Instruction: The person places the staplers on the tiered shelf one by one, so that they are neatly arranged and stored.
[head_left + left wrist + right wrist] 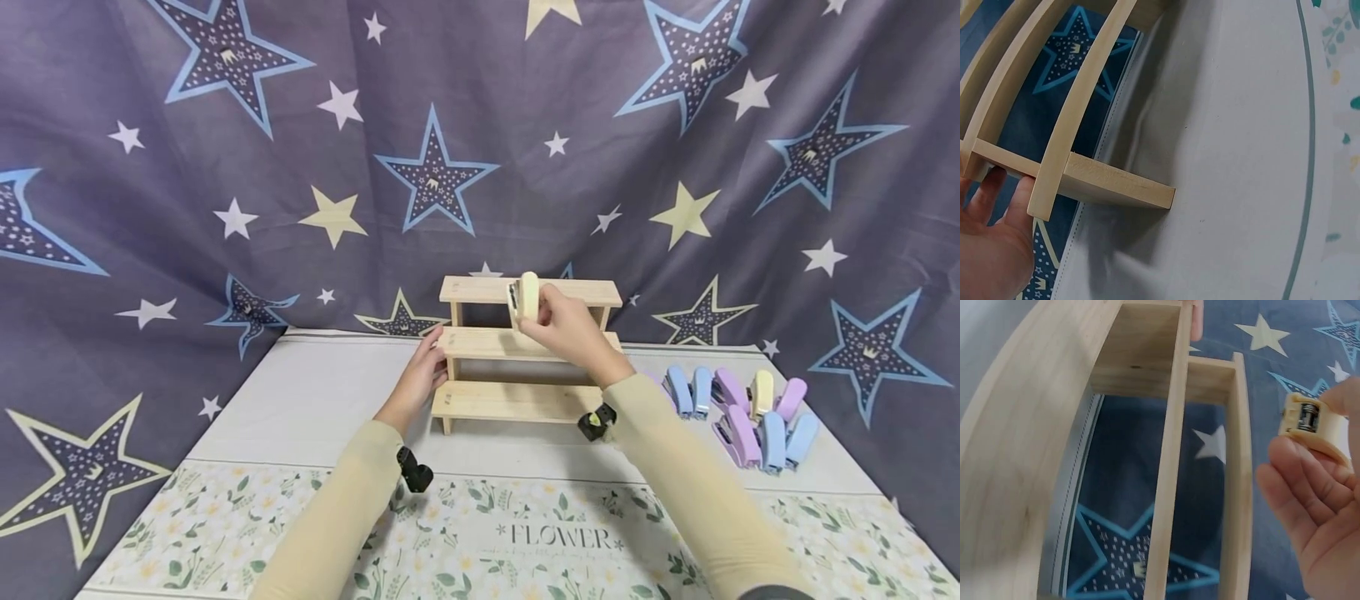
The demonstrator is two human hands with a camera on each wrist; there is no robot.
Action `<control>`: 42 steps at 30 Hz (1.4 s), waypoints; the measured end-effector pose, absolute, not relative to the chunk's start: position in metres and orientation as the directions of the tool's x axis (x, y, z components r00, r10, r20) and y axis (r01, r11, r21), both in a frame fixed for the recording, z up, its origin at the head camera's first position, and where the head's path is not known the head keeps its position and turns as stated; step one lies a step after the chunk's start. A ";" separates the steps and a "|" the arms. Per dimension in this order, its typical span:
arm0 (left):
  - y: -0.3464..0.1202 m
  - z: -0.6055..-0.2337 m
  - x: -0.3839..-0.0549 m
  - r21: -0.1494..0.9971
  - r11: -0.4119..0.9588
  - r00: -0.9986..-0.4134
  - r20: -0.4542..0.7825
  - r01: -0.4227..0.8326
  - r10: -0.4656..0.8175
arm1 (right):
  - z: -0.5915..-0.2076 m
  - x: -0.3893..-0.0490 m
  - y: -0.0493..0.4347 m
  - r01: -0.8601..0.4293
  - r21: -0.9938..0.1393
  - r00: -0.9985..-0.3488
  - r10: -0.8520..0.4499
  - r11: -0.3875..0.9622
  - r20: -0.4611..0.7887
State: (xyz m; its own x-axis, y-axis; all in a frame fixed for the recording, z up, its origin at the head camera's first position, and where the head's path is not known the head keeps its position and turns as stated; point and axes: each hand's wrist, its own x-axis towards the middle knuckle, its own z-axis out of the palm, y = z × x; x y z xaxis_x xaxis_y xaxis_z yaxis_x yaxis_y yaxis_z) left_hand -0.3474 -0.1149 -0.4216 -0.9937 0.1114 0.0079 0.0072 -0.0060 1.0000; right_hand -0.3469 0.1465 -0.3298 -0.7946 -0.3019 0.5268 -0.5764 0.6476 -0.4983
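A three-step wooden shelf (pixel 525 400) stands on the table near the backdrop. At its left side, my left hand (pixel 420 375) grips the edge by the middle step. Two fingertips of that hand (pixel 997 237) reach behind the wooden side piece in the left wrist view. My right hand (pixel 566 325) pinches a cream stapler (pixel 528 298) between thumb and fingers. It is held tilted up in front of the top step, above the middle one. From the right wrist view, the stapler's metal end (pixel 1308 417) faces the shelf and the hand (pixel 1316 500) is beside the shelf's frame.
To the right lies a group of staplers: several purple ones (pixel 740 437), several blue ones (pixel 772 440) and a cream one (pixel 761 393). A floral mat strip (pixel 465 542) runs along the table's front. Behind everything hangs a star-patterned cloth (pixel 525 208).
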 end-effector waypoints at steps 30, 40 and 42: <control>-0.114 -0.423 -0.346 1.000 -0.017 -0.993 0.017 0.015 0.115 | -0.311 -0.404 0.085 -0.400 -0.606 -0.898 -0.161 0.687 0.410; -0.115 -0.421 -0.347 1.000 -0.024 -0.991 0.018 0.015 0.130 | -0.307 -0.404 0.075 -0.357 -0.527 -0.905 -0.147 0.771 0.399; -0.115 -0.421 -0.347 1.000 -0.022 -0.991 0.017 0.014 0.130 | -0.307 -0.404 0.074 -0.344 -0.517 -0.908 -0.138 0.784 0.395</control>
State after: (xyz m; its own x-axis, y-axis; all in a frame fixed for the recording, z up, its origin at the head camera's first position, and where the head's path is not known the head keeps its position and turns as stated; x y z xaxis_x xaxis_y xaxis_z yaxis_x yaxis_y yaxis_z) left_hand -0.3465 -0.1147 -0.4213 -0.9913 0.1302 0.0168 0.0140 -0.0219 0.9997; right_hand -0.4040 0.0738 -0.3066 -0.9084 -0.1381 0.3947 -0.3439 0.7837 -0.5172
